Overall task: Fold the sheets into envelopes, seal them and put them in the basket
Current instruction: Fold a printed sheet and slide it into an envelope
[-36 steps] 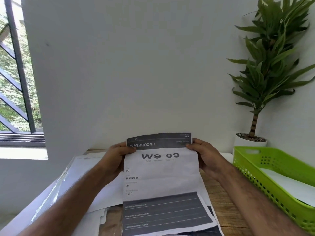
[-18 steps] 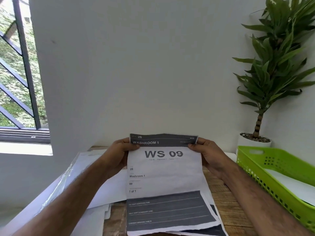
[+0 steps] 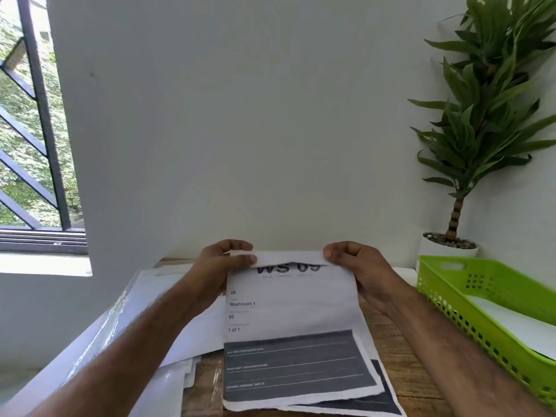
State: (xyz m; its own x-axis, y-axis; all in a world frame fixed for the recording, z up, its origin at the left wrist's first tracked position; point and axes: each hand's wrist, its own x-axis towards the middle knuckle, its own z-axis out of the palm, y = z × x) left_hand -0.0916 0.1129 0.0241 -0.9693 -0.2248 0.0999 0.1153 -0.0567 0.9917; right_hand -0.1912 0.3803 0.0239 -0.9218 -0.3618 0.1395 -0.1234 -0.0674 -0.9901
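Note:
A printed sheet reading "Washroom 1" lies in front of me on the wooden table, a dark form block across its near end. Its far edge is curled over toward me, white back showing and half covering the "WS 09" heading. My left hand pinches the far left corner of that curled edge. My right hand pinches the far right corner. More printed sheets lie beneath it. The green basket stands at the right with white paper inside.
White envelopes and clear plastic sleeves are spread over the left of the wooden table. A potted plant stands at the back right by the wall. A barred window is at the left.
Both hands have rolled the sheet's far edge over toward me. The dark "WASHROOM 1" header is now hidden under the fold and the "WS 09" heading is partly covered.

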